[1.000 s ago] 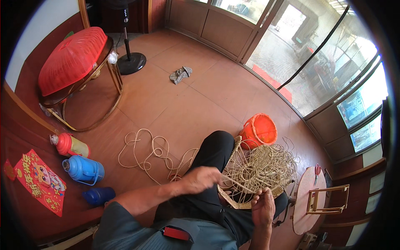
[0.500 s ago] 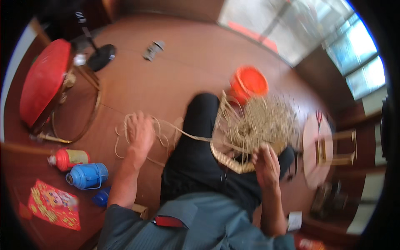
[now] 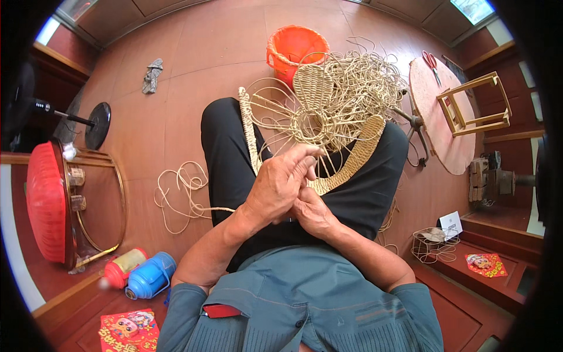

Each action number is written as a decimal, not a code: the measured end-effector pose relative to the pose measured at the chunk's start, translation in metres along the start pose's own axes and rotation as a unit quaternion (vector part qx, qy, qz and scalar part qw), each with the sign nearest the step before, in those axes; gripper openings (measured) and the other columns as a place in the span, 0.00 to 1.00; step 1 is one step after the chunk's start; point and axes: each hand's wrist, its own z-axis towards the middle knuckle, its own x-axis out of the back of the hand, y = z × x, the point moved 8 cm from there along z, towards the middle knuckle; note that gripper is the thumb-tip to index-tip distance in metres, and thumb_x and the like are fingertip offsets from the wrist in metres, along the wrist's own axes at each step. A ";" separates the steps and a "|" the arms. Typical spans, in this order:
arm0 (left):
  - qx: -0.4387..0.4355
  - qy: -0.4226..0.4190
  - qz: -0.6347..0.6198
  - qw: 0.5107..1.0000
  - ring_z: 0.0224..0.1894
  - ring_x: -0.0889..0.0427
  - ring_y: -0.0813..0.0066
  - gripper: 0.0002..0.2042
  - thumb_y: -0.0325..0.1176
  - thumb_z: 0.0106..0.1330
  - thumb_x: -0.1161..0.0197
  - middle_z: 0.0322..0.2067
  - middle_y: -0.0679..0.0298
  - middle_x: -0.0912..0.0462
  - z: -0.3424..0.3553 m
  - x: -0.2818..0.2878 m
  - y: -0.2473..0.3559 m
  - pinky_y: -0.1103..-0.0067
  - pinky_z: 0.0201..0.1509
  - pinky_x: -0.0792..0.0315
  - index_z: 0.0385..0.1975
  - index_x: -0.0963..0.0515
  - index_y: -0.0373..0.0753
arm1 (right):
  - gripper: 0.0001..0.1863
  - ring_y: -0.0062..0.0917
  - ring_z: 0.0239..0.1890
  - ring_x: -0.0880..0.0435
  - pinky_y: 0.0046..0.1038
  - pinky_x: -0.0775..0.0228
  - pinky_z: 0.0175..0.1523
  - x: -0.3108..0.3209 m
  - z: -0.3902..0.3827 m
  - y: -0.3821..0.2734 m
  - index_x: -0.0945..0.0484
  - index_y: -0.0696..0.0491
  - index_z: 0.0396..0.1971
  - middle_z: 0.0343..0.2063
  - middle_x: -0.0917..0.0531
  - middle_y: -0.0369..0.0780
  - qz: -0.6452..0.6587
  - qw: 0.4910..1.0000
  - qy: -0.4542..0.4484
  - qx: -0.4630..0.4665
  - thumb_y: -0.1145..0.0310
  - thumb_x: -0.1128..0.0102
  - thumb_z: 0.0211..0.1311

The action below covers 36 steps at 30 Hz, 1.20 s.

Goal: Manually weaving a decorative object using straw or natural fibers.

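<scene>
A woven straw-coloured piece (image 3: 311,88) lies over my lap, with an oval woven panel at its far end and a small open ring of spokes at its middle. A curved plaited band (image 3: 365,141) bends round its near side between my thighs. My left hand (image 3: 280,179) is closed, its bent fingertips pinching straw cord just below the ring. Tucked against it from beneath, my right hand (image 3: 315,212) is closed too; what its fingers hold is hidden. Loose straw cord (image 3: 190,182) coils on the floor at left, one end running under my left forearm.
Beyond my knees stand an orange bucket (image 3: 296,48) and a big tangle of cord (image 3: 366,88). At right, a round board (image 3: 431,111) carries red scissors (image 3: 431,64) and a small wooden frame (image 3: 475,105). Left are a red stool (image 3: 47,202) and two flasks, red (image 3: 123,267) and blue (image 3: 151,276).
My left hand has come in from the floor at left to the middle, and my right hand has moved left to meet it. The view has turned, and the stretched cord is no longer seen taut.
</scene>
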 end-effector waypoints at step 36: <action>-0.175 0.074 0.449 0.873 0.40 0.11 0.51 0.10 0.32 0.72 0.37 0.39 0.56 0.15 0.120 -0.048 0.003 0.60 0.42 0.19 0.51 0.21 0.45 | 0.03 0.15 0.28 0.19 0.20 0.24 0.35 0.181 0.084 -0.124 0.16 0.54 0.36 0.29 0.15 0.33 -0.055 0.991 0.116 0.048 0.78 0.35 0.66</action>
